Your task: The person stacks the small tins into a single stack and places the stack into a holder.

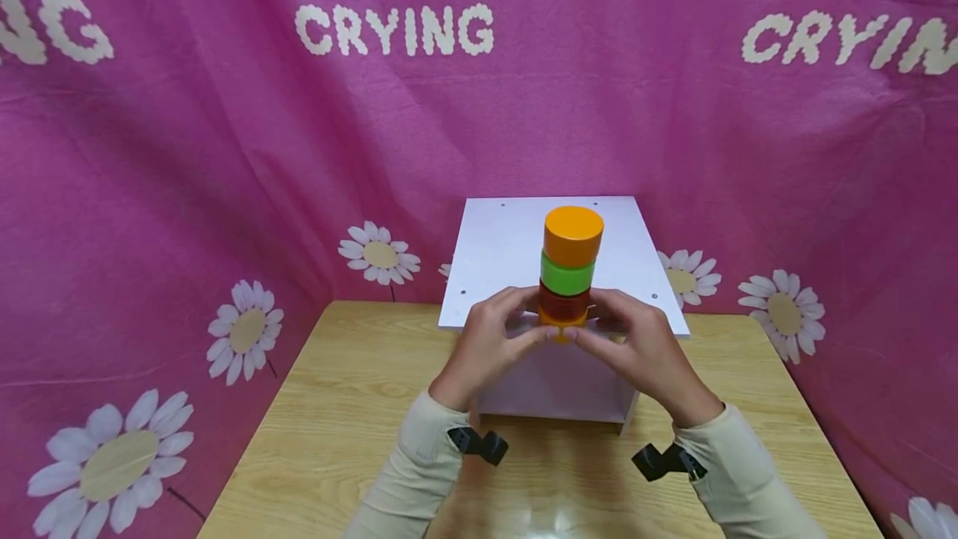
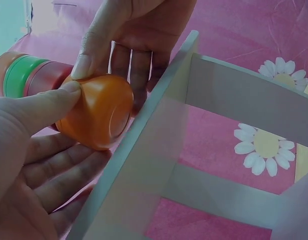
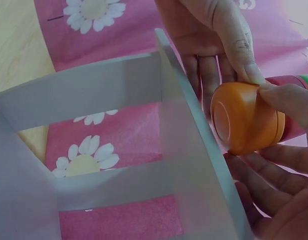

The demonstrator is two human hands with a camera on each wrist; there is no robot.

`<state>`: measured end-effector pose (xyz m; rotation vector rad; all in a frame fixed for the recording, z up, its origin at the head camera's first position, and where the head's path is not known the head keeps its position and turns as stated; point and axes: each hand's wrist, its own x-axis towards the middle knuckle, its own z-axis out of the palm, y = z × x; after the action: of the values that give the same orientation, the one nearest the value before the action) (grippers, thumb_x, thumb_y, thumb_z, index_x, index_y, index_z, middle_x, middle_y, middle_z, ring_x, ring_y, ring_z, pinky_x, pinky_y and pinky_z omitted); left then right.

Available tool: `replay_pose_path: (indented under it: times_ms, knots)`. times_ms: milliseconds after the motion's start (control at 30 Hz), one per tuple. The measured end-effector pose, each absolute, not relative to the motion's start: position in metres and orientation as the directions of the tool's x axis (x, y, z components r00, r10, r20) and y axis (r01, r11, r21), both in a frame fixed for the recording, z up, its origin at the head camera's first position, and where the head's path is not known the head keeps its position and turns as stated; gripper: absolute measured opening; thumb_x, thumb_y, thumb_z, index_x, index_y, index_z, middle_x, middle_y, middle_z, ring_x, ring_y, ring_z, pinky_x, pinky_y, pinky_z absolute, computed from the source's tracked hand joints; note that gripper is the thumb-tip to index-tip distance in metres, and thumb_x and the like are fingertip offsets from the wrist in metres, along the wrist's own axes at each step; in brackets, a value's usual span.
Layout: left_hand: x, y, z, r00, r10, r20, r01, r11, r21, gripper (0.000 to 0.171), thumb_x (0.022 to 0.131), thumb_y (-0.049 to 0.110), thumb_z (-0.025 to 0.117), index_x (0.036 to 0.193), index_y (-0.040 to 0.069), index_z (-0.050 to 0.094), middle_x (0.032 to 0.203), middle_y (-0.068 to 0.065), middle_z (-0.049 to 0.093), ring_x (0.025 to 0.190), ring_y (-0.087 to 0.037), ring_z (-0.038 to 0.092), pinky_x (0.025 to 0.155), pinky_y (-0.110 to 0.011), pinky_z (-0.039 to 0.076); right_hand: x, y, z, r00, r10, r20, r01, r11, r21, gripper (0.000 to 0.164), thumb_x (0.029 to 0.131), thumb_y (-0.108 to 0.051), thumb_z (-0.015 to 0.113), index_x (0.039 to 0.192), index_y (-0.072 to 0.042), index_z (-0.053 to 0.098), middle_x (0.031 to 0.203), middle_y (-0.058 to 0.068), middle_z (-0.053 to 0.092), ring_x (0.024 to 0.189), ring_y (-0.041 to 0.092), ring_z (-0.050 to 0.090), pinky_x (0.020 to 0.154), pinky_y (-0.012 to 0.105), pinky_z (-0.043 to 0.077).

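Both hands hold an upright stack of round, smooth pieces at the front edge of a white stand's top (image 1: pixel 501 256). From the top down come an orange piece (image 1: pixel 573 239), a green ring (image 1: pixel 566 275), a dark red ring (image 1: pixel 563 304) and a rounded orange base (image 2: pixel 96 112). My left hand (image 1: pixel 490 343) grips the base from the left, thumb on its near side and fingers reaching around beneath. From the right, my right hand (image 1: pixel 636 348) mirrors that grip. The two thumb tips nearly meet on the base. In the right wrist view, the base's underside (image 3: pixel 223 122) shows a round rim.
The white stand, with open framing (image 3: pixel 113 182) below its top, is on a wooden table (image 1: pixel 359 389). A pink curtain (image 1: pixel 389 123) with daisies and white lettering hangs behind and at both sides. Black camera mounts (image 1: pixel 479 445) sit on both beige sleeves.
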<state>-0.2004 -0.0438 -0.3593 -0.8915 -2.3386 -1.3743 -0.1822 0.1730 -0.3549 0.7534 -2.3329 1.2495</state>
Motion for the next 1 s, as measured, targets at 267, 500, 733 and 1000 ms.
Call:
replay_pose_path:
  times_ms: [267,500,733,1000]
  knots:
    - [-0.209,-0.043,-0.359,-0.76,0.375,0.531,0.65,0.403,0.644,0.051,0.082,0.022,0.079,0.129,0.01,0.061,0.114,-0.002,0.066,0.103,-0.011,0.063,0.09,-0.023,0.051,-0.19,0.174,-0.355,-0.795,-0.269,0.544,-0.6,0.479,-0.641,0.046,0.081,-0.02,0.08,0.123,-0.01,0.064,0.109,0.004,0.069,0.087,0.015,0.068,0.075,0.033,0.058]
    - [-0.213,-0.044,-0.359,-0.769,0.374,0.519,0.64,0.447,0.625,0.052,0.082,0.025,0.078,0.129,0.011,0.061,0.114,-0.001,0.067,0.103,-0.011,0.062,0.092,-0.024,0.05,-0.194,0.173,-0.354,-0.825,-0.265,0.499,-0.561,0.496,-0.663,0.049,0.082,-0.029,0.079,0.125,-0.012,0.064,0.109,0.002,0.069,0.088,0.015,0.067,0.076,0.032,0.058]
    - [-0.215,-0.044,-0.357,-0.779,0.377,0.501,0.626,0.42,0.657,0.051,0.083,0.022,0.078,0.13,0.01,0.061,0.115,-0.002,0.066,0.103,-0.011,0.062,0.091,-0.022,0.05,-0.197,0.173,-0.353,-0.836,-0.275,0.474,-0.545,0.503,-0.671,0.05,0.083,-0.03,0.078,0.127,-0.012,0.063,0.111,0.004,0.069,0.089,0.016,0.068,0.077,0.031,0.058]
    - [-0.219,-0.043,-0.357,-0.781,0.375,0.498,0.623,0.424,0.657,0.05,0.083,0.023,0.078,0.129,0.011,0.061,0.115,-0.001,0.066,0.102,-0.011,0.062,0.091,-0.023,0.05,-0.199,0.173,-0.35,-0.859,-0.269,0.435,-0.509,0.526,-0.681,0.051,0.084,-0.035,0.077,0.127,-0.012,0.062,0.111,0.004,0.068,0.089,0.017,0.068,0.076,0.032,0.058]
